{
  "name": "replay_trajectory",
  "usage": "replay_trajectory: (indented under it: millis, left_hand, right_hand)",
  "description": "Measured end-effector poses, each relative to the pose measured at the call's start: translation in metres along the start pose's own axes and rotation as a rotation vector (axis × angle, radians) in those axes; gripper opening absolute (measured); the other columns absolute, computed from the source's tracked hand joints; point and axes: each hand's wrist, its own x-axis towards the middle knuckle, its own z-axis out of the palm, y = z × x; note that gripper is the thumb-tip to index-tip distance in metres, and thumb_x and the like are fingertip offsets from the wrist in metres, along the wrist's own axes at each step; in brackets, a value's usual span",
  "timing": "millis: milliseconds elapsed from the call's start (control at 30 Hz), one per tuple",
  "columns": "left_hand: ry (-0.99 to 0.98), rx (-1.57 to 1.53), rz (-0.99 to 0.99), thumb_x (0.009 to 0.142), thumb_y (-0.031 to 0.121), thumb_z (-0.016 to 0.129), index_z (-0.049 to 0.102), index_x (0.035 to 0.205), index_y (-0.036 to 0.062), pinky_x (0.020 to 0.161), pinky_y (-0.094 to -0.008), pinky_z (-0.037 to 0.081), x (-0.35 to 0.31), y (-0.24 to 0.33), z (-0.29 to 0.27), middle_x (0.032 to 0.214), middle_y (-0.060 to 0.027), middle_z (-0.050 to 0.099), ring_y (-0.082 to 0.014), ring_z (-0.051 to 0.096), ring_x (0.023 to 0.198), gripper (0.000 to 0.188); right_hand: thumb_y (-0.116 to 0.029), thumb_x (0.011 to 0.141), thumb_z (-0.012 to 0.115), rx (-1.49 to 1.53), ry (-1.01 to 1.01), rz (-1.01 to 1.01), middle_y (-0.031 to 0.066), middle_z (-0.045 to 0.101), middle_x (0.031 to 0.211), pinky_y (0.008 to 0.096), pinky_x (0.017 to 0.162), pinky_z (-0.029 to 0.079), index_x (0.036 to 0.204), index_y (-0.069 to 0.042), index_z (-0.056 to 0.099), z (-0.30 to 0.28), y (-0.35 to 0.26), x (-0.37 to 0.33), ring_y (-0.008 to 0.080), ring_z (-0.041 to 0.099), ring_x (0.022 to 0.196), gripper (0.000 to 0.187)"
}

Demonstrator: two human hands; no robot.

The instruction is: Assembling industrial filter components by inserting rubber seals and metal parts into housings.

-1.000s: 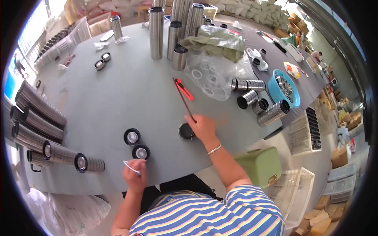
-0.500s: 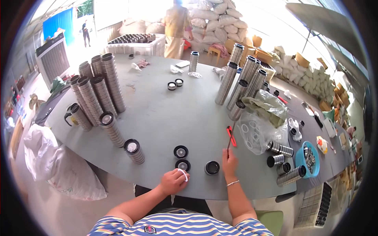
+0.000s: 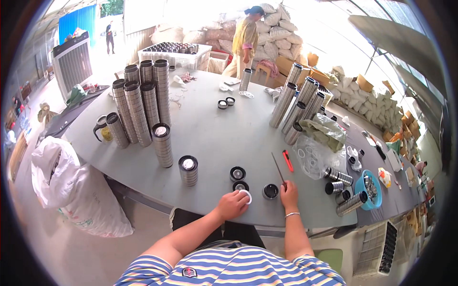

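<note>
A white ring (image 3: 246,197) is held in the curled fingers of my left hand (image 3: 232,205), at the near edge of the grey table. Just beyond these fingers lies a black round cap with a metallic centre (image 3: 240,186), partly covered by the hand. Another such cap (image 3: 237,173) sits directly behind it. My right hand (image 3: 289,195) grips a thin, dark rod-like tool (image 3: 277,167), its long shaft pointing away and slightly left. Between my two hands stands a black-rimmed round piece (image 3: 270,191), touched by neither.
Tall stacks of silver ringed cylinders (image 3: 132,109) rise at the left, with more (image 3: 284,105) at the far right. A red utility knife (image 3: 287,161), a plastic bag of white rings (image 3: 310,157) and a blue basin (image 3: 374,202) lie rightward. A person (image 3: 245,43) is at the back.
The whole view has shifted, moving the table things rightward in the picture. The tool in my right hand has swung from leaning right to leaning left. The person at the back has turned.
</note>
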Motion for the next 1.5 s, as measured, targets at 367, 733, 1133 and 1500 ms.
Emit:
replay_trajectory:
  millis: [367, 733, 1133, 1500]
  left_hand:
    - [-0.028, 0.086, 0.073, 0.081, 0.015, 0.074, 0.067, 0.095, 0.0142, 0.065, -0.0381, 0.057, -0.01, -0.004, 0.013, 0.093, -0.002, 0.064, -0.0235, 0.066, 0.081, 0.015]
    - [-0.034, 0.071, 0.134, 0.082, 0.018, 0.079, 0.065, 0.087, 0.0132, 0.062, -0.0405, 0.057, -0.005, -0.004, 0.018, 0.093, -0.0039, 0.066, -0.0256, 0.068, 0.08, 0.016]
    - [-0.676, -2.009, -0.311, 0.111, 0.013, 0.055, 0.069, 0.124, -0.0057, 0.088, -0.0309, 0.053, 0.195, 0.171, -0.068, 0.112, -0.011, 0.07, -0.0164, 0.067, 0.099, 0.027]
    - [-0.684, -2.618, 0.194, 0.114, 0.029, 0.047, 0.075, 0.106, -0.005, 0.092, -0.0403, 0.049, 0.285, 0.198, -0.086, 0.104, -0.0195, 0.072, -0.028, 0.066, 0.099, 0.044]
  right_hand:
    - [-0.021, 0.094, 0.068, -0.095, 0.035, 0.059, 0.016, 0.072, 0.096, 0.0516, 0.083, 0.054, 0.099, -0.007, 0.068, 0.002, -0.007, 0.0, 0.0395, 0.068, 0.094, 0.015]
    - [-0.023, 0.094, 0.068, -0.262, 0.064, 0.076, 0.0147, 0.073, 0.096, 0.0522, 0.082, 0.056, 0.099, -0.009, 0.064, 0.002, -0.006, 0.002, 0.0374, 0.071, 0.094, 0.016]
    - [-0.019, 0.092, 0.068, -0.15, 0.095, 0.013, 0.0139, 0.068, 0.094, 0.0534, 0.079, 0.053, 0.1, -0.008, 0.061, 0.011, -0.009, -0.002, 0.0385, 0.067, 0.092, 0.015]
    - [-0.019, 0.103, 0.063, 0.377, 0.061, 0.212, 0.0188, 0.073, 0.099, 0.0516, 0.08, 0.056, 0.113, -0.004, 0.067, -0.011, -0.014, 0.021, 0.0425, 0.07, 0.092, 0.019]
